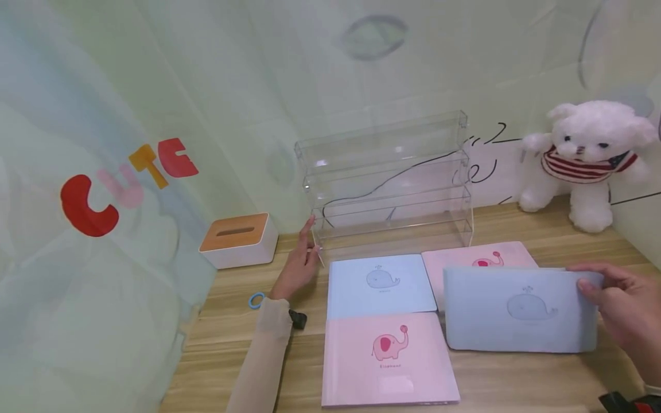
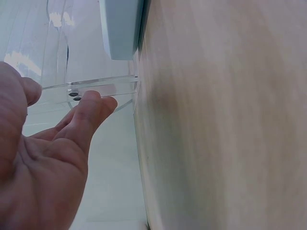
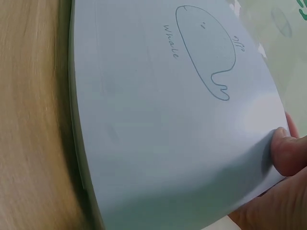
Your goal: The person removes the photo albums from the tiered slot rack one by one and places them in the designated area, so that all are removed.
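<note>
My right hand [image 1: 625, 301] pinches the upper right edge of a light blue whale book [image 1: 521, 321], thumb on its cover and fingers behind. The book is tilted up, its whale drawing facing me; in the right wrist view the cover [image 3: 144, 124] bows slightly. My left hand [image 1: 299, 267] touches the left side panel of a clear acrylic tiered rack [image 1: 392, 223], fingers extended along it. Close up, the left fingertips [image 2: 98, 103] lie against the panel. Flat before the rack are another blue whale book [image 1: 356, 292], a pink elephant book [image 1: 356, 355] and a partly covered pink book [image 1: 436, 267].
A white tissue box [image 1: 248, 258] with a wooden lid stands left of the rack. A blue ring [image 1: 256, 300] lies near my left wrist. At the back right sits a white plush bear [image 1: 594, 155]. A printed curtain [image 1: 248, 86] hangs behind the wooden table [image 1: 232, 327].
</note>
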Motion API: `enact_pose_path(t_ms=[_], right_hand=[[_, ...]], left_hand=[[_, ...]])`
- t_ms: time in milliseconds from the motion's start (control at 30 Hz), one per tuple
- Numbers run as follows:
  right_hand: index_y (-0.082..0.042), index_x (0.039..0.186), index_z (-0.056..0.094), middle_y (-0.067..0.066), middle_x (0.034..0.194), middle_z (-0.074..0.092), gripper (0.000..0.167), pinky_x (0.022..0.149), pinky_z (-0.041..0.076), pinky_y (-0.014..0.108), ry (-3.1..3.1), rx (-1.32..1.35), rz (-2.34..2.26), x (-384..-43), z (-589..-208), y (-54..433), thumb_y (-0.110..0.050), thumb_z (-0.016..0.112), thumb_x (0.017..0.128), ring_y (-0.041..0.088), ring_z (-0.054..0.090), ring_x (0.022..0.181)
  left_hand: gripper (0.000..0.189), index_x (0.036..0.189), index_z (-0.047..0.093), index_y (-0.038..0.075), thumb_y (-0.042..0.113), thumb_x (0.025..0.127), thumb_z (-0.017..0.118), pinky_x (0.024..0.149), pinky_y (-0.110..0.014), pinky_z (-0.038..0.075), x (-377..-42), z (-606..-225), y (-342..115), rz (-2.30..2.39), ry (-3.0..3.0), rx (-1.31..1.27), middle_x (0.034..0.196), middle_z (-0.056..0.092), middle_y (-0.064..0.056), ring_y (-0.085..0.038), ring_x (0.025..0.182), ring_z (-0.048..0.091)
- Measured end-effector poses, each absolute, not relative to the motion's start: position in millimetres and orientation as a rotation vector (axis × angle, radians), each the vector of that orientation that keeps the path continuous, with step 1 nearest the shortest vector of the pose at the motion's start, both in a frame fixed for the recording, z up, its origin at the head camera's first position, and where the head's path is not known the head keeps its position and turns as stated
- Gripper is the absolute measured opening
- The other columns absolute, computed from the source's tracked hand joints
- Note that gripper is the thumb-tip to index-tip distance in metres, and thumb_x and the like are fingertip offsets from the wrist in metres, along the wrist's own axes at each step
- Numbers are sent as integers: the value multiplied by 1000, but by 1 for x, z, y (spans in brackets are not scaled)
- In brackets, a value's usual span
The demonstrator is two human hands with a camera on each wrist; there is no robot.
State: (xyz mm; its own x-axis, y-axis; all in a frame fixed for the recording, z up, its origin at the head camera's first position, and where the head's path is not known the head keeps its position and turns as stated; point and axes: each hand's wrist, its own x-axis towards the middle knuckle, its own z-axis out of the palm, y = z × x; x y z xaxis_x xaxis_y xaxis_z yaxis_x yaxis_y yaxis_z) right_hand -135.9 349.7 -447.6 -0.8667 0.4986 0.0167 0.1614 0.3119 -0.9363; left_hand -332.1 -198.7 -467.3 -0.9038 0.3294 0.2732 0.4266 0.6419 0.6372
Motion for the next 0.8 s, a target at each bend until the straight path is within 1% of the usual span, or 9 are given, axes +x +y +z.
enact_pose_path(t_ms=[100,167,367,467,533,600,667,700,800], right_hand=[[-43,103,78,-42,99,48,54,73,39,16,-2300,-619,1583,-136,-450,352,4,51,108,1,44,94],[-43,103,78,-42,99,48,53,73,41,14,-2301,-624,1594,-136,-452,355,3,52,108,1,45,94],[-40,109,78,-43,102,45,49,74,38,8,-2352,-628,1548,-135,-458,359,3,53,108,-2,42,104],[-43,107,75,-45,99,45,51,72,41,8,-2386,-613,1564,-134,-458,360,2,52,109,-5,44,100],[-44,103,75,-46,95,46,54,70,45,10,-2406,-586,1584,-133,-458,361,4,52,108,-9,47,92],[-44,100,75,-48,93,47,55,69,47,12,-2432,-565,1590,-132,-458,362,5,52,107,-12,48,87],[-41,100,77,-48,90,49,54,67,48,13,-2452,-550,1594,-132,-458,363,6,52,106,-12,50,83],[-40,100,77,-48,90,49,53,68,47,13,-2473,-551,1578,-132,-459,363,6,52,106,-12,49,84],[-43,98,77,-47,88,49,53,68,46,15,-2513,-561,1584,-131,-460,364,4,54,106,-10,48,84]], left_hand=[[77,171,3,45,18,114,47,82,-40,53,-332,-468,-199,-1108,-2729,-627,111,74,-20,-19,80,59],[77,171,3,45,18,114,47,82,-40,53,-332,-468,-200,-1109,-2727,-629,113,74,-21,-19,80,59],[77,171,2,45,18,115,47,80,-39,52,-332,-467,-199,-1119,-2727,-638,115,74,-22,-19,77,58],[77,171,2,44,18,115,47,79,-38,52,-332,-466,-198,-1117,-2728,-634,115,74,-23,-18,76,57],[77,171,2,44,18,114,47,78,-38,52,-332,-466,-198,-1114,-2730,-629,115,74,-22,-18,76,57],[78,171,2,45,18,114,48,78,-38,52,-332,-466,-198,-1112,-2733,-622,114,74,-22,-19,75,56],[78,171,2,46,17,114,48,79,-38,52,-332,-467,-199,-1110,-2737,-614,113,74,-21,-19,75,56],[78,171,2,46,17,114,48,79,-38,52,-332,-467,-199,-1109,-2738,-611,113,73,-21,-19,75,56],[78,170,3,47,17,114,48,79,-38,51,-333,-468,-199,-1112,-2738,-607,112,73,-20,-19,76,56]])
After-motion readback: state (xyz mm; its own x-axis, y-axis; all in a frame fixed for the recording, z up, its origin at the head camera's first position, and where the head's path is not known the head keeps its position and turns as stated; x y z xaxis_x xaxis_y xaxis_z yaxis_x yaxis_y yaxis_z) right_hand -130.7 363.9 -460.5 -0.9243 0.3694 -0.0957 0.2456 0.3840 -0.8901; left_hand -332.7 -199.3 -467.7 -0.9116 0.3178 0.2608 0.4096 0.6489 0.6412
